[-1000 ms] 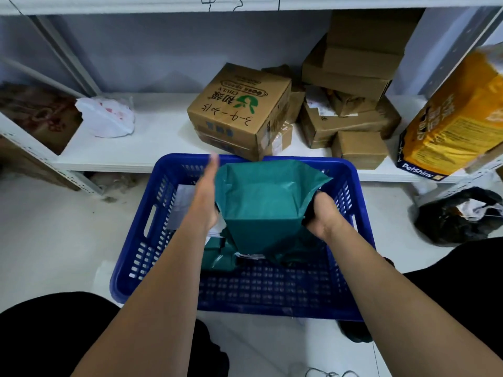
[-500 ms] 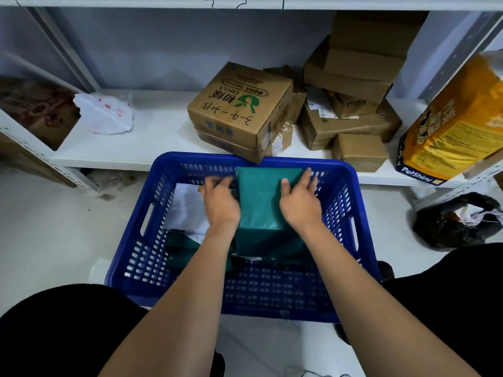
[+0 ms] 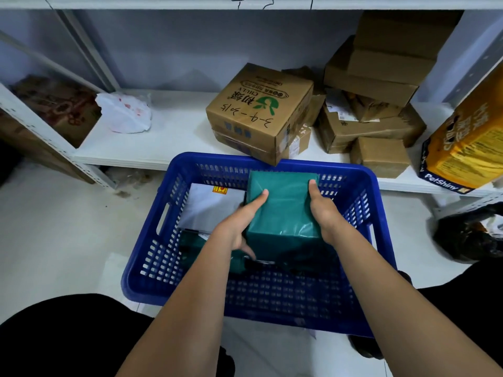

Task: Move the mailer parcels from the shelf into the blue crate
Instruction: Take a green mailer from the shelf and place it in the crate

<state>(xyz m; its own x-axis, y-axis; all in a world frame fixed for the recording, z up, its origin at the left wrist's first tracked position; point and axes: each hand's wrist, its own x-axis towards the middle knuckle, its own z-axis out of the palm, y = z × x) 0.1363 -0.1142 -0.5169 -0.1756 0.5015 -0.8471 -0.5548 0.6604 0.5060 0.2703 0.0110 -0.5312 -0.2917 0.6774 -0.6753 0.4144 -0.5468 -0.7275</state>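
Note:
A boxy green mailer parcel [image 3: 283, 208] stands inside the blue crate [image 3: 163, 273] toward its far wall. My left hand [image 3: 239, 221] grips its left side with the thumb on top, and my right hand [image 3: 324, 210] grips its right side. A white mailer [image 3: 209, 205] lies flat in the crate's far left. More dark green mailers [image 3: 190, 246] lie on the crate floor under and beside the held parcel. One white plastic mailer [image 3: 125, 112] sits on the white shelf [image 3: 174, 137] at the left.
Cardboard boxes crowd the shelf's middle and right, the nearest [image 3: 261, 112] overhanging the crate's far rim. An orange PetShiny bag [image 3: 468, 142] leans at the right. A black bag [image 3: 471, 235] lies on the floor by the crate. My dark-clothed knees flank the crate.
The green parcel went from held upright above the crate to resting lower inside it. My hands moved from its top to its two sides.

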